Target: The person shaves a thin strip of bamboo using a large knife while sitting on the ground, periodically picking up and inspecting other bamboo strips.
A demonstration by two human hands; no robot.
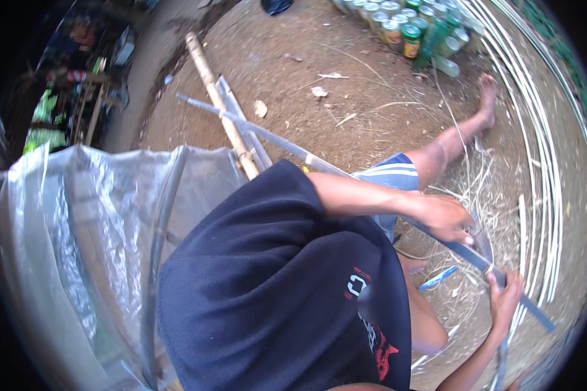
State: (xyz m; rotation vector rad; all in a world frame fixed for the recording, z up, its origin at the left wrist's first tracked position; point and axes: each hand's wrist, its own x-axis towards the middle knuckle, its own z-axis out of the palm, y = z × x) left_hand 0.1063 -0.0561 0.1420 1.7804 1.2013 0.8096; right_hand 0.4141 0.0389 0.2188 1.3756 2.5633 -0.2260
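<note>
1. Clear plastic sheet (104, 228): wrinkled, glossy, off L.
2. Pale strips (557, 195): thin, smooth, bendy-looking, laid lengthwise on dirt (287, 72) at R, prob. to stay untangled.
3. Grey strip (466, 253): flat, long, across lap (386, 228) under L forearm, prob. for support.
4. L hand (442, 218): fingers curled by strip; can't tell if pinching.
5. R hand (505, 298): grip pinches strip near pale binding (490, 268), prob. steadying it.
6. Blue obj. (439, 278): slim, on dirt.

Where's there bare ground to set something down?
Best is the brown soil between the bamboo pole and the bottles, with only scattered leaves and stalks. Around the left hand and right hand it's crowded: grey strip, pale shavings, blue object.
</note>
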